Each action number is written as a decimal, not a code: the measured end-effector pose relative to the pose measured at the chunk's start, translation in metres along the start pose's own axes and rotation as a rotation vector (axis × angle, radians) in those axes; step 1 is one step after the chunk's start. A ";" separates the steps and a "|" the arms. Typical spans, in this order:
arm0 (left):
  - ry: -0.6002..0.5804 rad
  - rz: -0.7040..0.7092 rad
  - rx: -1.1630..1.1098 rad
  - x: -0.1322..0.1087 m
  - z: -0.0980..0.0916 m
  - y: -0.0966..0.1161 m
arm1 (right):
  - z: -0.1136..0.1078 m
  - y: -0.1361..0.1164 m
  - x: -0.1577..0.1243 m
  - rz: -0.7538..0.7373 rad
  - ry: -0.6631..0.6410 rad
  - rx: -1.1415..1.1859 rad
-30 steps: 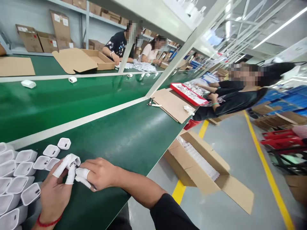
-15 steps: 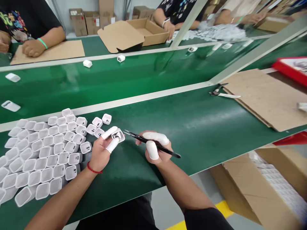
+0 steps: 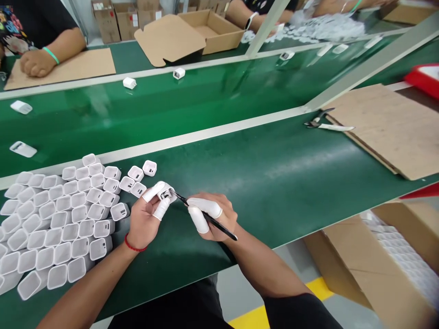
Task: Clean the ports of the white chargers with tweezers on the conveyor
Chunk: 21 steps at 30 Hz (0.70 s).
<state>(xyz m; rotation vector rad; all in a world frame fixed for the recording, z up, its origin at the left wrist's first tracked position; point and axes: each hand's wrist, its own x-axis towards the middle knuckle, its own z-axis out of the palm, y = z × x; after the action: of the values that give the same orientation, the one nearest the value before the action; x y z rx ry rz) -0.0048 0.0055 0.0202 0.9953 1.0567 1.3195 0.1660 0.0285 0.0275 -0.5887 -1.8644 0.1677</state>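
My left hand (image 3: 147, 217), with white finger cots and a red wrist string, pinches a small white plastic shell (image 3: 165, 191) above the green bench (image 3: 274, 183). My right hand (image 3: 211, 219), also with finger cots, grips black tweezers (image 3: 206, 217) whose tip reaches into the shell's open face. To the left of my left hand lie several more white shells (image 3: 61, 219), packed in rows on the bench.
A green conveyor belt (image 3: 171, 109) behind carries a few loose white shells (image 3: 129, 82). A cardboard sheet (image 3: 387, 128) with pliers (image 3: 322, 122) lies right. An open carton (image 3: 394, 260) stands on the floor. Another person's hand (image 3: 34, 61) rests far left; an open box (image 3: 192, 34) sits beyond.
My right hand has moved left with the tweezers, bringing their tip into the shell held by my left hand. The view has tilted slightly; a second ago it looked far to the right.
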 end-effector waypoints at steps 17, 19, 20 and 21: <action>0.080 0.028 -0.065 -0.003 -0.007 -0.013 | -0.008 -0.005 0.003 -0.065 -0.085 -0.048; 0.070 0.068 -0.009 -0.004 -0.007 -0.012 | -0.008 -0.006 0.004 -0.081 -0.099 -0.073; 0.052 0.092 0.010 -0.004 -0.007 -0.012 | -0.008 -0.006 0.004 -0.086 -0.107 -0.083; 0.033 0.119 0.023 -0.004 -0.007 -0.012 | -0.008 -0.006 0.004 -0.089 -0.119 -0.089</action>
<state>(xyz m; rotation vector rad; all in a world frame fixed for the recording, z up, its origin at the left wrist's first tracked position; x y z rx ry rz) -0.0085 0.0007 0.0072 1.0704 1.0525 1.4270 0.1702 0.0235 0.0359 -0.5650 -2.0174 0.0623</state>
